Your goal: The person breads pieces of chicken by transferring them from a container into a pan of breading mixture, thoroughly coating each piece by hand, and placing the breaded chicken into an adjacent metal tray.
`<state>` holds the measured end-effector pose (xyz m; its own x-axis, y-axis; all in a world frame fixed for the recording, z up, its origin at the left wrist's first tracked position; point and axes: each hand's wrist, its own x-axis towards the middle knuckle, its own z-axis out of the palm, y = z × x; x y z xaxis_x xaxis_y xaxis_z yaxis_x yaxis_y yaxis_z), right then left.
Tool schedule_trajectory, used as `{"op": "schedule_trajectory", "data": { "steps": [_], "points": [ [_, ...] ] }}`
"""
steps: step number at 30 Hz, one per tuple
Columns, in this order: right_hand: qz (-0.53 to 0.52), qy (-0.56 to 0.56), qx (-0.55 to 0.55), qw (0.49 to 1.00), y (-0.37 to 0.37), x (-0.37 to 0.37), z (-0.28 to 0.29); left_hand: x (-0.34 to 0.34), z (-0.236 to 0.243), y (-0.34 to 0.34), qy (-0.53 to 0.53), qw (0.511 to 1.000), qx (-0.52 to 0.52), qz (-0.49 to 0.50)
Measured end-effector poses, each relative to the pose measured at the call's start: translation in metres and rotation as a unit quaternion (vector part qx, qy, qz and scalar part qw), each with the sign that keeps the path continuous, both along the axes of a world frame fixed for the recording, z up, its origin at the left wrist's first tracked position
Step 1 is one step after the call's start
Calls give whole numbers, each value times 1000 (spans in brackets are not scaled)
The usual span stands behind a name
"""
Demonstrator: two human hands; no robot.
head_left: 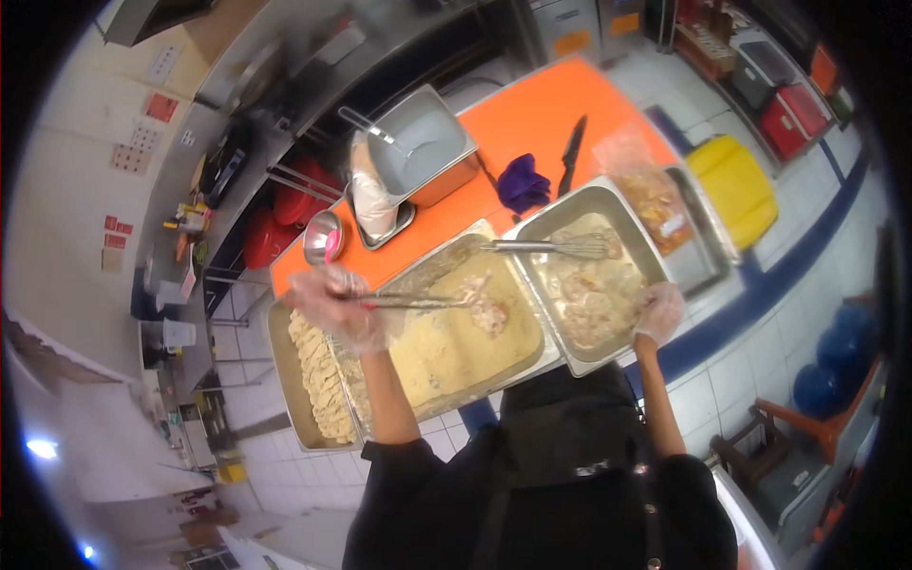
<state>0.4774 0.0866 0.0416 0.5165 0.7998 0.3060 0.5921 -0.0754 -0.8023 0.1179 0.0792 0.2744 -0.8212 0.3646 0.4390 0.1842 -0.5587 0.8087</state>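
Note:
My gloved left hand [337,309] grips metal tongs [418,302] with red on the handle. Their tips are at a pale, wet piece of food [489,313] in a metal tray of flour [456,366]. My gloved right hand [657,313] holds the right rim of a deep metal tray [642,236] of pale batter with pieces in it [579,304]. A whisk [579,245] lies across that tray. At the far left, rows of floured pieces [318,375] fill another metal tray.
An orange board [522,104] carries a knife [573,147], purple cloth [522,185], deep container [408,138], bag [373,199] and bowl [323,236]. Right of it are a bag of orange food [655,214] and a yellow item [731,190]. A chair [819,437] stands lower right.

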Motion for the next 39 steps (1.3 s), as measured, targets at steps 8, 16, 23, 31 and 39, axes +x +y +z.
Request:
{"op": "schedule_trajectory", "data": {
  "steps": [8,16,23,31,39],
  "points": [
    [38,2,-50,998,1,0,-1,-24,-143,-146,155,883,-442,1],
    [8,141,-81,987,0,1,-15,38,-75,-76,42,958,-267,-92],
    [-15,15,8,1000,-3,-28,-11,90,-123,51,91,964,-180,-174],
    [252,-102,-243,931,-50,-145,15,51,-167,19,121,939,-275,-167],
    [504,-259,-423,707,-60,-233,-27,-162,-309,-185,343,592,-715,-145]
  ]
}}
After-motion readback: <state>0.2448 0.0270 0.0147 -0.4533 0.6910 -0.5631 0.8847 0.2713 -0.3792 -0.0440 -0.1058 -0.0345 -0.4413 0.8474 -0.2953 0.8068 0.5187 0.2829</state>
